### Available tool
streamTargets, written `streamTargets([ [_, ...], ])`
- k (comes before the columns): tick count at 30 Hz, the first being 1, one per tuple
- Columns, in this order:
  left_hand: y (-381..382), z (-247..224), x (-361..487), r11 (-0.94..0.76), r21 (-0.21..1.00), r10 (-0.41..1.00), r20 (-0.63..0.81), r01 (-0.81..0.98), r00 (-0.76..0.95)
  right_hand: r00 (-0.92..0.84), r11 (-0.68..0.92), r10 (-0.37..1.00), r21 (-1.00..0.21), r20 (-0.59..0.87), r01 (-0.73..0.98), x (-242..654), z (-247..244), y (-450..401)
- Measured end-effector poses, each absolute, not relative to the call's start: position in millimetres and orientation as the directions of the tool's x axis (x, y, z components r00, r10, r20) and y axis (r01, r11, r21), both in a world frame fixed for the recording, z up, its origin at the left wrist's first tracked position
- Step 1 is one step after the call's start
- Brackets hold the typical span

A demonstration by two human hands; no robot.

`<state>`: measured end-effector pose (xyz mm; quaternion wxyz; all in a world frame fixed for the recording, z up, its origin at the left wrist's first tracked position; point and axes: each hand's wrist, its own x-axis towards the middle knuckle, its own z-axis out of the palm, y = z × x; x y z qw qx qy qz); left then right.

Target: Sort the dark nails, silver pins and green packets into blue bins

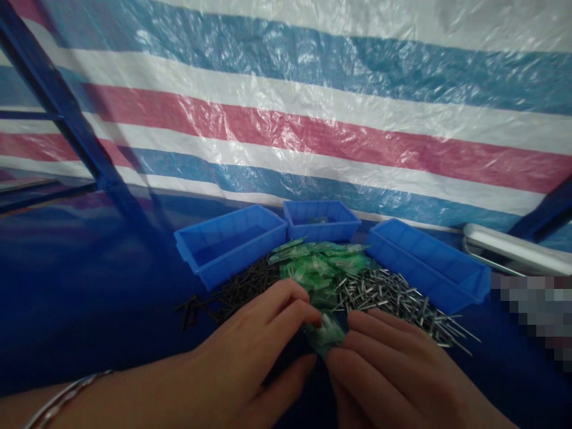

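Observation:
A small green-tinted clear plastic bag (328,333) is between my two hands, over the blue table. My left hand (263,345) has its fingers curled on the bag's left edge, with the thumb just below. My right hand (393,363) pinches the bag's lower right side; its thumb is mostly hidden behind the fingers. Just beyond lies a pile of green plastic bags (313,268), some with thin pieces inside. Dark metal pins (245,289) are heaped left of the pile, and shiny silver metal pins (393,298) to its right.
Three blue bins stand behind the heaps: a left bin (236,238), a middle bin (322,223) and a right bin (429,262). A white object (518,247) sits at the far right. Striped plastic sheeting (313,119) hangs behind, with a blue frame post (58,101) at left.

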<state>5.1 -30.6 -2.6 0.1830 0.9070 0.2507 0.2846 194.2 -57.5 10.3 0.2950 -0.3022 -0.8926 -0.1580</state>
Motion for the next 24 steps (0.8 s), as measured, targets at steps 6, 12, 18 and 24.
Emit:
streamTargets([
  [6, -29, -11, 3, -0.767, 0.496, 0.613, 0.377, 0.408, 0.694, -0.499, 0.708, 0.347, 0.127, 0.794, 0.695, 192, -1, -56],
  [12, -27, -13, 6, -0.746, 0.584, 0.616, 0.422, 0.321, 0.665, -0.45, 0.68, 0.403, 0.068, 0.797, 0.73, 196, 4, -59],
  [18, -29, -5, 6, -0.724, 0.654, 0.612, 0.459, 0.221, 0.644, -0.431, 0.628, 0.556, -0.02, 0.711, 0.778, 197, 8, -54],
  [24, -30, -10, 5, -0.718, 0.664, 0.602, 0.44, 0.21, 0.667, -0.521, 0.691, 0.573, -0.03, 0.633, 0.722, 197, 8, -55],
])
